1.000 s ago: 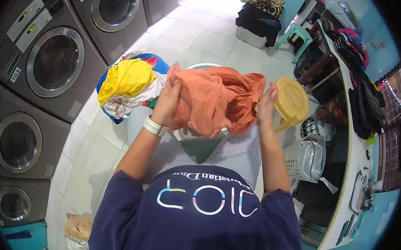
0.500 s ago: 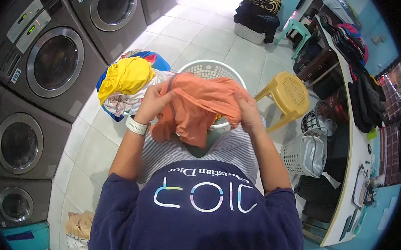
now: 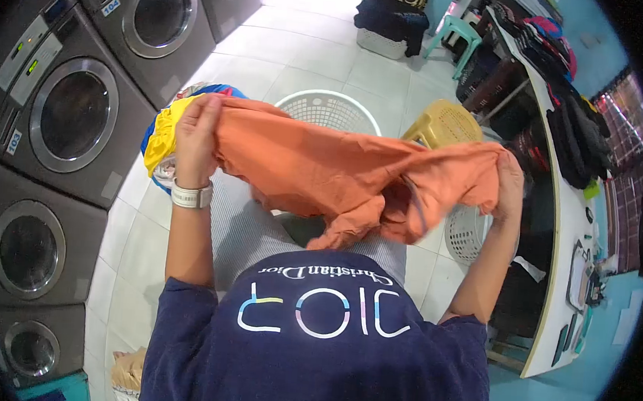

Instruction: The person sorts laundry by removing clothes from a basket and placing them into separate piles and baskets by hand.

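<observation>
- The left hand [image 3: 196, 128] is pinching one end of the orange garment [image 3: 338, 173], fingers closed tight over the cloth out on the left of the scene.
- The right hand [image 3: 511, 185] is gripping the other end far out on the right, fingers curled shut around a bunched edge.
- With the two hands pulled wide apart, the garment is stretching out across the person's lap, hanging in the air above the knees; the middle is sagging and twisting into a fold just in front of the navy shirt [image 3: 318, 349], which reads as a spread to open the fabric out flat.
- The white laundry basket [image 3: 329, 110] is sitting on the tiled floor just beyond the garment, its open mouth facing up, close enough to take or give clothes.
- A heap of yellow and blue laundry [image 3: 163, 141] is lying on the floor to the left, partly hidden behind the left hand.
- The washing machines [image 3: 71, 108] are lining the left wall; the yellow stool [image 3: 446, 123] is standing to the right of the basket, and a desk [image 3: 565, 240] piled with dark clothes is running along the right.
- Compared with half a second ago, the hands are now flung wide: then they were close together at the middle with the garment bunched between them, and now it is drawn out long.
</observation>
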`<state>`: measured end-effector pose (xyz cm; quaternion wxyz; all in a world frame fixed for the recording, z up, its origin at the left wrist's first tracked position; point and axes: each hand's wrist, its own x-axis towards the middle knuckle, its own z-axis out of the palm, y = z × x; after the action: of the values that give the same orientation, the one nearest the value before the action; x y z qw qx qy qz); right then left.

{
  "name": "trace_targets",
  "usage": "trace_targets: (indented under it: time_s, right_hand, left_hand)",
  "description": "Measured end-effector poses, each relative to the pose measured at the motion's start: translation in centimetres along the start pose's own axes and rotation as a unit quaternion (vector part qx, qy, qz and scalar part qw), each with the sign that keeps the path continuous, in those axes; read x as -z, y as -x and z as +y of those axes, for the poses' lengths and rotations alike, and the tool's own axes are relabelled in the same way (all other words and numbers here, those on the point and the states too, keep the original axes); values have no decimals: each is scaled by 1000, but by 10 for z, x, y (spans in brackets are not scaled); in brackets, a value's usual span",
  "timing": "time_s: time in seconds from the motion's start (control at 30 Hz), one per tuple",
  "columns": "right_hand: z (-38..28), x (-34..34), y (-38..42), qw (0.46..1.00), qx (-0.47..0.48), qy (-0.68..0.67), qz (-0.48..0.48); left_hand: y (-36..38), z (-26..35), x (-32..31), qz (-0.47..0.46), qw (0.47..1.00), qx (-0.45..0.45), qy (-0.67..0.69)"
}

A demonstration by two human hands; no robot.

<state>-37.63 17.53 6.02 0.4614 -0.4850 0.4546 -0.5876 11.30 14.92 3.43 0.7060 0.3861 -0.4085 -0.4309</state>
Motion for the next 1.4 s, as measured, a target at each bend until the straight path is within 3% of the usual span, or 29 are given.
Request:
trace_targets:
  time_s: [0.1,0.2,0.27,0.33,0.4,0.43,0.47,0.53,0.6,0.63,0.67,0.7,0.8,0.87,0.9,0.93,0.97,1.0,1.03,1.07,1.1,1.17,1.27,1.3,1.4]
  right_hand:
    - [-1,38,16,999,-23,27,3]
    - [21,65,28,997,-68,31,16]
    - [43,78,27,987,-86,134,-21]
    - [82,85,14,965,-23,261,1]
    - [142,97,1,965,-60,255,14]
    - [155,84,7,911,28,411,27]
    - [167,64,12,824,116,553,39]
    - [203,39,21,844,174,506,18]
    - [209,15,44,843,174,501,-93]
    - [203,3,56,843,171,501,-94]
    - [188,-8,67,878,183,442,-12]
    - [178,-16,78,902,194,378,71]
    - [171,-26,121,880,119,454,74]
    - [190,-17,118,863,131,472,125]
    - [211,2,107,926,65,356,111]
    - [222,14,95,968,-4,231,94]
    - [216,4,82,973,25,195,119]
    - [206,-1,68,973,26,194,120]
    - [196,-5,54,989,-11,73,125]
    - [183,-11,43,990,-47,-48,127]
    - [170,-17,35,990,-45,-48,126]
    - [140,-32,23,992,-61,-38,103]
    - [92,-70,28,999,-17,24,28]
    - [103,-67,24,996,11,84,14]
    - [90,-79,22,994,4,108,5]
  left_hand:
    - [-10,-1,7,38,998,-40,-27]
    - [5,18,-2,-2,999,8,37]
    - [4,4,7,-21,1000,5,-16]
    - [-2,-23,22,-41,997,-2,-69]
    - [-7,-73,43,-160,918,-36,-360]
    - [-3,-111,63,-204,870,27,-448]
    - [4,-135,78,-243,808,86,-530]
    - [38,-129,53,-365,786,116,-486]
    - [49,-127,39,-385,781,142,-470]
    - [53,-128,38,-403,776,168,-454]
    - [52,-134,45,-403,777,171,-453]
    - [46,-144,57,-402,767,135,-482]
    - [40,-138,53,-385,750,88,-531]
    - [43,-131,42,-320,691,84,-643]
    - [47,-124,28,-321,692,83,-642]
    - [51,-115,6,-333,682,-10,-652]
    - [56,-106,-16,-341,665,-103,-656]
    - [66,-101,-40,-347,719,-142,-586]
    - [74,-97,-64,-349,766,-179,-510]
    - [74,-90,-88,-442,752,-191,-450]
    - [84,-81,-106,-487,758,-206,-382]
    - [100,-89,-131,-541,789,-97,-276]
    - [103,-117,-163,-478,830,-170,-232]
    - [103,-118,-171,-475,832,-169,-232]
    - [92,-111,-182,-356,829,-288,-321]
